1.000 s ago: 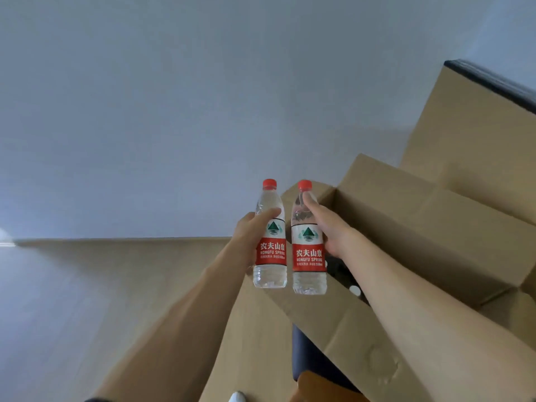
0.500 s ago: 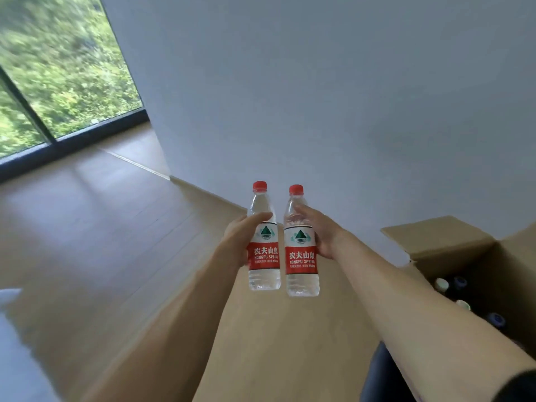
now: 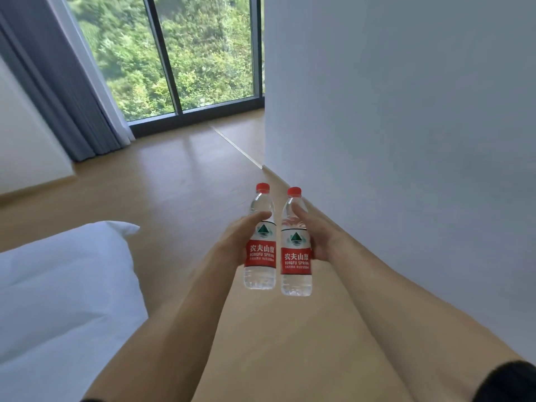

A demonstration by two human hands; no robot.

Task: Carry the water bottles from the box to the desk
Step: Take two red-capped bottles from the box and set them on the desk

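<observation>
So this looks like the middle of a carry run. Dead centre of the frame, slightly right, there are two water bottles held out in front, both upright and side by side, close to touching. The left hand (image 3: 236,242) is wrapped around the left bottle (image 3: 260,250) at label height, thumb across the front. The right hand (image 3: 320,240) grips the right bottle (image 3: 295,256) the same way, thumb lying up along the shoulder. Both have red caps and red labels and look full — clear water right to the neck.

Where things stand: two bottles are in hand and in the air, over bare wooden floor (image 3: 179,192), so I'd call the pick-up part of this trip done. The drop-off isn't. No desk anywhere in view and no box either, so I can't tell how many bottles are left to fetch or how many are already delivered.

What does show: a white bed (image 3: 58,285) at the lower left, a big window (image 3: 185,53) with greenery outside at the top, a grey curtain (image 3: 58,82) at the upper left, and a plain white wall (image 3: 406,111) filling the right side. My guess is there's walking left before these two get set down — and likely more trips after.
</observation>
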